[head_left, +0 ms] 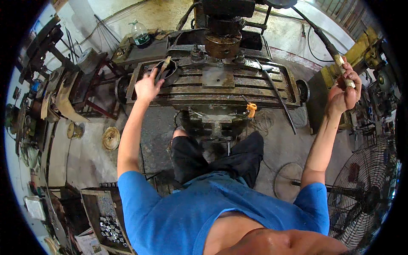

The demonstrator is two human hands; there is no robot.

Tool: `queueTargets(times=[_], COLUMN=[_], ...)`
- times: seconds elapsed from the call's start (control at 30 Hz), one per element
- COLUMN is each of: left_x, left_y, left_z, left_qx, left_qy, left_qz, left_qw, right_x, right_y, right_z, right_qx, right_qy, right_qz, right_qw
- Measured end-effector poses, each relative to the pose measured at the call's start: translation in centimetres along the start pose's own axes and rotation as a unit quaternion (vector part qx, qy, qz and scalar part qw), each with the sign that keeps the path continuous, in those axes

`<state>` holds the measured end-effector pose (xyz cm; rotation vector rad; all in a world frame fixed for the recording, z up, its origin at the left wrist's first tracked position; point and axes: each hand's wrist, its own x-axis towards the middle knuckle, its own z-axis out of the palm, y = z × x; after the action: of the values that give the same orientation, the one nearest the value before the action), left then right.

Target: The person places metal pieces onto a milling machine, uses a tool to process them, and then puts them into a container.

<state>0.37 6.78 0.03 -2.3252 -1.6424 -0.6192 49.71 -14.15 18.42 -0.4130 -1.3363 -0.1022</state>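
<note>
"What's at your far left?"

"Your left hand [146,88] is narrowed, with fingers and thumb apparently pinching a brush [167,62] over a dark can [172,79] at the left end of the slotted surface [191,100]."

"How far along are you?"

"A flat metal plate [218,78] already lies mid-surface, below the round spindle head [223,43] and apart from it. Your brush is at the can, well away from the plate, so I'd judge your work under way, not finished."

"And farther right?"

"A long dark bar [276,94] lies across the surface, overhanging its front. Beyond it, your right hand [342,92] is closed around the pale grip [339,60] of a dark lever [321,37]."

"What's hidden?"

"The can's contents, the brush's lower end behind your fingers, and the machine's top, cut off above."
</note>
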Motion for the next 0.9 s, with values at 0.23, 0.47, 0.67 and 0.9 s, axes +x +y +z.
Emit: queueTargets(times=[0.23,0.47,0.67,0.9], left_x=[0.2,1.1,1.3,-2.9], left_y=[-1.9,-1.6,-1.9,-2.8], left_z=[0.8,1.7,-1.2,-6.3], left_qx=[-0.084,-0.068,-0.078,-0.084], left_qy=[0.06,0.018,0.038,0.009], left_qz=[0.04,0.067,0.054,0.046], left_qw=[0.994,0.995,0.995,0.995], right_x=[1.1,1.2,1.0,1.0], right_y=[-1.1,-0.6,-0.8,-0.2], right_z=[0.2,-0.4,0.0,-0.9], right_qx=[-0.007,0.0,0.011,0.002], right_qy=[0.002,0.003,0.004,-0.009], right_qz=[0.018,0.011,0.009,-0.004], right_qw=[1.0,1.0,1.0,1.0])
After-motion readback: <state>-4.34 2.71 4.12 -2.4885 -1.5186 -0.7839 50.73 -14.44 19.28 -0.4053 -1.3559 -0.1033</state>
